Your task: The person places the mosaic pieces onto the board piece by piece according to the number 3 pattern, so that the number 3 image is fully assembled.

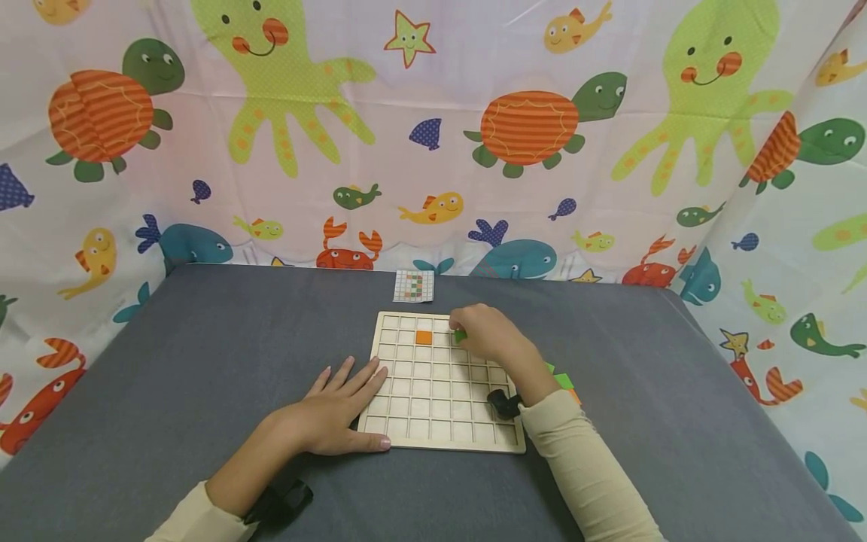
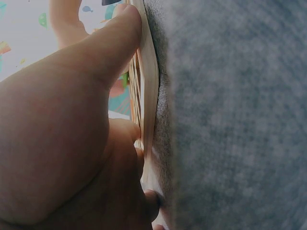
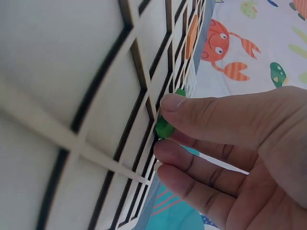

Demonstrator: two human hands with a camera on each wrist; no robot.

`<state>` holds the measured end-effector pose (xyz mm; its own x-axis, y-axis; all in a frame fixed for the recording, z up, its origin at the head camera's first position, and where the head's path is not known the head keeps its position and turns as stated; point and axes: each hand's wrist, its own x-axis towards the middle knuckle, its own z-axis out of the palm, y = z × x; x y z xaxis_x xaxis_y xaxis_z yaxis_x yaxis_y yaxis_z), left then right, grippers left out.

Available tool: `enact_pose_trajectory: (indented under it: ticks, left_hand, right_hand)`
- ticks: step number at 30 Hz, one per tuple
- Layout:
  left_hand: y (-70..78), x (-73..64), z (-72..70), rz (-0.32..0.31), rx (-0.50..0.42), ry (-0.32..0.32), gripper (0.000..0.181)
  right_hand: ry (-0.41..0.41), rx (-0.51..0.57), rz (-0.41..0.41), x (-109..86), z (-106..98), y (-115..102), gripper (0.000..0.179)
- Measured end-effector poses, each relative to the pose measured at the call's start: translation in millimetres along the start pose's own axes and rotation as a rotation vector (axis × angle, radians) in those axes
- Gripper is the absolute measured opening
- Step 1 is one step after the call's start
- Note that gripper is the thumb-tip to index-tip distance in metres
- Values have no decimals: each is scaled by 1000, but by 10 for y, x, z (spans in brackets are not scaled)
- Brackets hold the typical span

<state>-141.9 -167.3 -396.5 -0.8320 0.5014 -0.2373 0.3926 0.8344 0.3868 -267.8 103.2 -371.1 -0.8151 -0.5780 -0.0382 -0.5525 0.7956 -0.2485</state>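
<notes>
A square wooden grid board (image 1: 440,410) lies on the table, its cells bare except for one orange tile (image 1: 424,337) near the far side. My right hand (image 1: 491,333) pinches a green tile (image 3: 164,126) between thumb and fingers, right at a cell near the board's far right. The same green tile (image 1: 460,336) peeks out under the fingertips in the head view. My left hand (image 1: 332,414) rests with fingers spread on the board's left edge, the thumb at the near left corner. In the left wrist view the thumb (image 2: 117,40) lies along the board's rim (image 2: 149,81).
Behind the board lies a small pattern card (image 1: 414,287) with coloured squares. Several loose green and orange tiles (image 1: 564,381) lie right of the board, partly hidden by the right forearm. A grey cloth (image 1: 203,361) covers the table; a printed curtain (image 1: 379,98) hangs behind.
</notes>
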Motion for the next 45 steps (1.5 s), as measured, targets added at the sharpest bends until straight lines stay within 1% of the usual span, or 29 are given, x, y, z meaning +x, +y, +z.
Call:
enact_pose_trajectory:
  ticks: [3,7,8,13,15,18,20,25,27,30,33,35,39,43,45]
  left_hand:
    - [1,1,3,0,-1,0,105]
    - [5,3,3,-4,-5,-4,105]
    - [7,4,3,-5,-6,-5,105]
    - [13,9,5,-7,-4,-4,105]
    - [15,9,6,-7,-3,-3,104]
    - [18,7,6,-7,-2,-1,104]
    - [21,5,6,-7,-3,0,104]
    - [27,5,5,-7,-2,-1,104]
    - [27,8,6,-6,-1,-4,104]
    - [22,12,9,-7,3,-5,104]
    - [15,17,13,-9,5,-2,104]
    - [12,17,14,-8,6,0,104]
    - [13,10,8,-10,2,-2,104]
    - [15,6,0,-13,0,-2,104]
    - [12,1,-4,-13,-1,-1,104]
  right_hand:
    - [-3,3,4,19,4,-30,22]
    - [-5,16,-5,38,8,-68,10]
    - [-4,16,-13,44,11,-74,12]
    - [3,14,-62,69,22,-93,39]
    - [12,10,-84,80,23,-98,45]
    - [25,8,-115,96,21,-113,47]
    - [19,11,-121,107,25,-124,44]
    - [6,23,-115,126,47,-154,17]
    - [3,22,-104,133,53,-162,13]
    - [3,20,-96,147,60,-163,19]
    - [8,31,-97,166,64,-160,39]
    - [12,39,-96,176,68,-158,47]
    - [40,43,-92,176,86,-154,48]
    - [69,36,-121,137,96,-173,53]
    - [80,28,-139,115,98,-187,53]
